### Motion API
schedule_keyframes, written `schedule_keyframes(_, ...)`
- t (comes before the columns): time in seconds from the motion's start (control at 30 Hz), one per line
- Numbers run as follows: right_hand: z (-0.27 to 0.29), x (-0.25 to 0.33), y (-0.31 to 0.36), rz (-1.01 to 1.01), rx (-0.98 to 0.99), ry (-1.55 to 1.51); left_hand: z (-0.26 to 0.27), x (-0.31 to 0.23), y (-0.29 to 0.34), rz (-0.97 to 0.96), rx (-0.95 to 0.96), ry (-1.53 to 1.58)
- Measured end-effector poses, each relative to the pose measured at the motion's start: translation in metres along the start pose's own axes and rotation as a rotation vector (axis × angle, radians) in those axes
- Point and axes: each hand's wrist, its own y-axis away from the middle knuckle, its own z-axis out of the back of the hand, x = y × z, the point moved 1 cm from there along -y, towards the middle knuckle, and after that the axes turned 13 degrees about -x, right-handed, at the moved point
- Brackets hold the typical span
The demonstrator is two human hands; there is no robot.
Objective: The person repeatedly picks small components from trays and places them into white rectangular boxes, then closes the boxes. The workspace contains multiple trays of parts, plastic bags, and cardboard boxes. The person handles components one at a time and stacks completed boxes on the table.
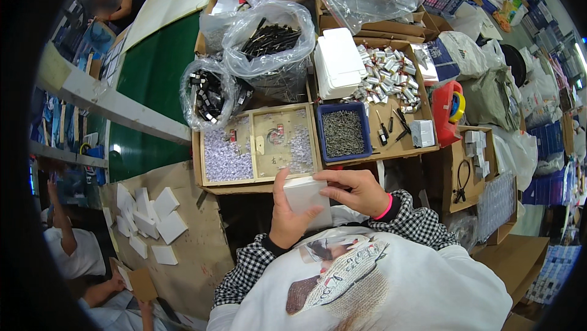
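**Small white box held in both hands over the workbench**

Nearest the head camera, a white printed apron (379, 282) fills the lower frame, with checked sleeves (244, 273) coming out from under it. Just above it, both hands meet on a small white box (304, 196). On the box's left side, the left hand (287, 215) is closed around it, thumb across the front face and fingers up along the left edge. Over the top right corner, the right hand (358, 190) curls with its fingertips pinching the upper edge; a pink wristband (385, 207) sits at that wrist. So the box lies between the two hands, touching both, close to the chest.

Beyond the hands stands a shallow cardboard tray (260, 147) with small pale parts, and beside it a blue bin (343, 132) of dark screws. To the left, loose white boxes (150, 218) lie on brown cardboard.
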Motion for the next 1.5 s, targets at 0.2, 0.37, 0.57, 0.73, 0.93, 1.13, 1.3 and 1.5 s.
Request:
schedule_keyframes(0.2,0.006,-0.004,0.004,-0.062,-0.019,-0.086,-0.008,0.007,0.002,-0.147,-0.076,-0.086)
schedule_keyframes(0.37,0.011,-0.008,0.005,-0.041,-0.094,-0.149,-0.01,0.001,-0.011,-0.01,0.007,0.124)
schedule_keyframes(0.57,0.017,-0.013,0.004,-0.017,-0.11,-0.155,-0.015,-0.003,-0.027,-0.08,0.063,-0.009)
schedule_keyframes(0.73,0.048,-0.028,0.019,0.029,-0.255,-0.101,-0.027,0.006,-0.023,0.151,0.039,0.183)
schedule_keyframes(0.93,0.2,-0.111,0.056,-0.173,-1.274,-0.009,-0.041,0.004,-0.029,0.255,0.092,0.257)
schedule_keyframes(1.13,0.284,-0.163,0.082,-0.394,-1.01,0.44,-0.058,-0.001,-0.033,0.242,0.115,0.246)
schedule_keyframes(1.3,0.289,-0.173,0.073,-0.306,-1.063,0.328,-0.066,-0.001,-0.035,0.241,0.148,0.215)
schedule_keyframes(1.5,0.283,-0.175,0.072,-0.35,-1.12,0.282,-0.072,-0.003,-0.035,0.21,0.161,0.184)
